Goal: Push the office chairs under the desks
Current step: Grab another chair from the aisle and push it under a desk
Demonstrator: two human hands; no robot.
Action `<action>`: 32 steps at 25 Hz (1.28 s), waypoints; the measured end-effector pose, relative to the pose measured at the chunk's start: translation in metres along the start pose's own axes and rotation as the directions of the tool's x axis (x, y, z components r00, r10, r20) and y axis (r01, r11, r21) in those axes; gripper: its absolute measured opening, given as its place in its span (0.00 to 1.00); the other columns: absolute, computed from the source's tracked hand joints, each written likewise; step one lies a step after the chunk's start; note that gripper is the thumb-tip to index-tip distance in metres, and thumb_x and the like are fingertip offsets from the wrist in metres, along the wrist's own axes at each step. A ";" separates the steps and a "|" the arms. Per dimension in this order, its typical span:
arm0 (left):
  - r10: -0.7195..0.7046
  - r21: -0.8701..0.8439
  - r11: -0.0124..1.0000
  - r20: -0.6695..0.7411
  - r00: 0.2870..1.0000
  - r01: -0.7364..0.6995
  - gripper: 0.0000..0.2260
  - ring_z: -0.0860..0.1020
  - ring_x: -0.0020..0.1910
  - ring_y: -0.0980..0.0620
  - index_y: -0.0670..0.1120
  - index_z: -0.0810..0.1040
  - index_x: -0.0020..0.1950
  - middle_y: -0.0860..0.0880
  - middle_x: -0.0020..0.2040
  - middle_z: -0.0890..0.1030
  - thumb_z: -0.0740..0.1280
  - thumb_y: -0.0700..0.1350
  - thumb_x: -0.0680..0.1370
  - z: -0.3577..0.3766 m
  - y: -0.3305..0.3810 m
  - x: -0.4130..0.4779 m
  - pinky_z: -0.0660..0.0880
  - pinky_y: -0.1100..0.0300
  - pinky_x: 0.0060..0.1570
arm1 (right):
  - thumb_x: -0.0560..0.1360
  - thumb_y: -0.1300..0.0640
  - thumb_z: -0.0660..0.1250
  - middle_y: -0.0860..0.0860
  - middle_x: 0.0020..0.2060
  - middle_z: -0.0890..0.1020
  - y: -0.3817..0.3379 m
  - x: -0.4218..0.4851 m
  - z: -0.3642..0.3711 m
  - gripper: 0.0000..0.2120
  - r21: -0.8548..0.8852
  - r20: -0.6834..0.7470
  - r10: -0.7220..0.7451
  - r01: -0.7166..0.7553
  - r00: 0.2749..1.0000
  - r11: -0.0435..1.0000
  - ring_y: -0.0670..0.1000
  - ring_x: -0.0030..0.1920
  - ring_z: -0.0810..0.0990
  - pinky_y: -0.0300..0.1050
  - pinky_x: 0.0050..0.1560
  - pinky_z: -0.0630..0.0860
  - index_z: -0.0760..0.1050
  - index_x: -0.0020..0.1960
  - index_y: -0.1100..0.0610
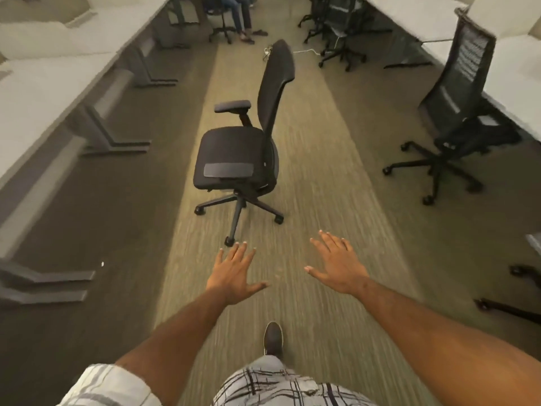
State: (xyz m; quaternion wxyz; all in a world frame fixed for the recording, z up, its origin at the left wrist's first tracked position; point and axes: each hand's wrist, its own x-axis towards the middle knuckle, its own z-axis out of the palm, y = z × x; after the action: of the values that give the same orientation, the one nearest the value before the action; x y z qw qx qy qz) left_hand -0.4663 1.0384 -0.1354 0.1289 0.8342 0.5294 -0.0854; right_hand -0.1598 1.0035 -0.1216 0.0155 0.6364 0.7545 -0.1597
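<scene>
A black office chair [234, 152] stands alone in the middle of the carpeted aisle, its seat facing the left row of white desks [32, 92] and its back towards the right. My left hand [234, 273] and my right hand [339, 268] are stretched out in front of me, palms down, fingers spread, holding nothing. Both are short of the chair, just behind its nearest caster. A second black mesh chair [456, 112] sits at the right, pushed partly under the right desk [512, 83].
Grey desk legs [111, 142] line the left side. More black chairs [336, 27] cluster at the far right. A seated person's legs [240, 13] show at the far end. Another chair base [515, 306] pokes in at the right edge. A white cable [304, 51] lies on the floor.
</scene>
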 end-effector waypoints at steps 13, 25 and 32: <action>0.056 0.048 0.997 0.028 0.998 -0.057 0.47 0.44 0.82 0.45 0.47 0.51 0.83 0.43 0.84 0.48 0.49 0.77 0.74 -0.091 0.079 0.330 0.44 0.38 0.79 | 0.78 0.29 0.56 0.54 0.83 0.52 0.244 0.173 -0.116 0.42 -0.056 0.059 0.041 -0.038 0.997 0.998 0.55 0.82 0.50 0.58 0.79 0.50 0.52 0.83 0.52; -0.165 -0.009 0.986 -0.116 0.979 0.165 0.49 0.44 0.82 0.45 0.50 0.53 0.83 0.45 0.84 0.49 0.45 0.81 0.71 -0.146 0.140 0.525 0.42 0.35 0.77 | 0.79 0.31 0.59 0.53 0.82 0.55 0.413 0.383 -0.213 0.41 -0.089 0.124 -0.191 0.203 0.974 0.975 0.55 0.82 0.50 0.58 0.79 0.50 0.54 0.82 0.53; -0.457 -0.200 0.886 -0.228 0.860 0.418 0.50 0.41 0.82 0.46 0.51 0.51 0.83 0.47 0.84 0.47 0.41 0.81 0.70 -0.193 0.192 0.597 0.42 0.35 0.78 | 0.79 0.31 0.59 0.54 0.83 0.53 0.475 0.507 -0.270 0.41 -0.136 0.197 -0.392 0.421 0.899 0.897 0.55 0.82 0.50 0.57 0.79 0.49 0.53 0.83 0.53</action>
State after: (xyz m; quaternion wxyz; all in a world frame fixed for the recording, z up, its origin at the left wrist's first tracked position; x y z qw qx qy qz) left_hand -0.0380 1.5336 -0.0940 0.0928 0.6839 0.7225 0.0397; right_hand 0.2517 1.6241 -0.0854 0.1000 0.4450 0.8781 -0.1445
